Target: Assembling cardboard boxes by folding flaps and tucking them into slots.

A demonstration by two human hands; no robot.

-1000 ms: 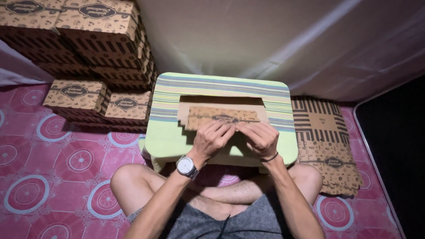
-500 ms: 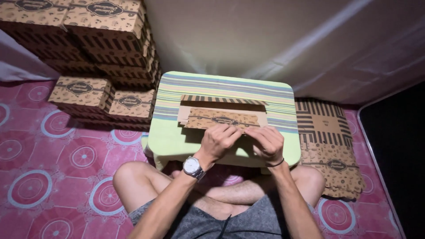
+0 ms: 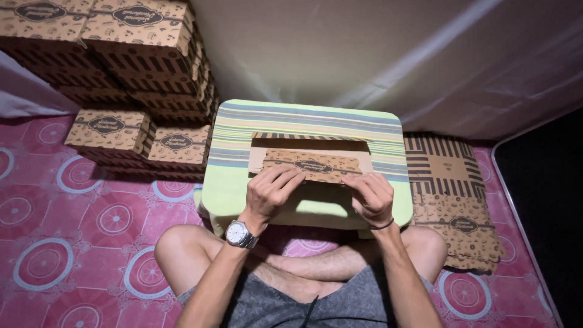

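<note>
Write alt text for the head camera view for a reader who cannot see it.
A seated person's left hand and right hand press on a flat brown printed cardboard box blank lying on a small striped green table. Folded boxes are stacked at left, and flat blanks are piled at right on a pink patterned floor.

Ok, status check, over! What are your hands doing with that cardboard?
Left hand and right hand both gripping the cardboard box blank. Blank half folded on the small striped table. Nothing in the way.

Both hands, left [image 3: 271,193] and right [image 3: 371,197], reach forward, fingers curled downward.
</note>
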